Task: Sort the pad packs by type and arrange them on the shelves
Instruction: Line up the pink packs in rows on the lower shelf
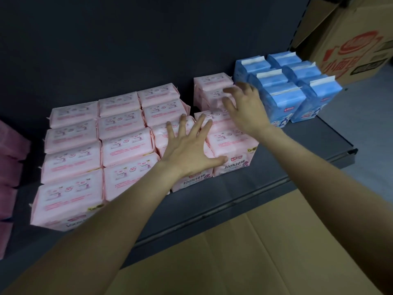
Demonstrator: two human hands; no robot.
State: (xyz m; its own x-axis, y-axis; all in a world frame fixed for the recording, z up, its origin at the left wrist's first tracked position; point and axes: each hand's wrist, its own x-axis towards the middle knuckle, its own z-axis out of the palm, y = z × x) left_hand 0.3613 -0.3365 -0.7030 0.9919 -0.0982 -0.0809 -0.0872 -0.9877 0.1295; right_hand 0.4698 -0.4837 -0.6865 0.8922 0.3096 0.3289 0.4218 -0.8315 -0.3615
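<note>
The pink packs (125, 133) stand in rows on the dark shelf (308, 145), their long axes running left to right, with a narrow gap splitting the rightmost column from the rest. The left hand (191, 150) lies flat with fingers spread on top of the packs at that gap, thumb reaching across onto the front pack of the right column; it presses rather than grips. The right hand (244, 105) hovers with fingers spread and loosely bent over the back packs of that same column, blurred, so whether it touches them I cannot tell; it holds nothing. The loose column lies directly under and just right of both hands, the right hand nearer its back end, the left nearer its front, so closing the gap looks like a push leftward from the right side. The blue packs (285, 86) stand upright in their own group further right on the shelf, just beside the pink column. A stack of darker pink packs (8, 162) shows at the left edge. Below the shelf lies flat cardboard (255, 252), and a printed carton (357, 39) stands at upper right.
</note>
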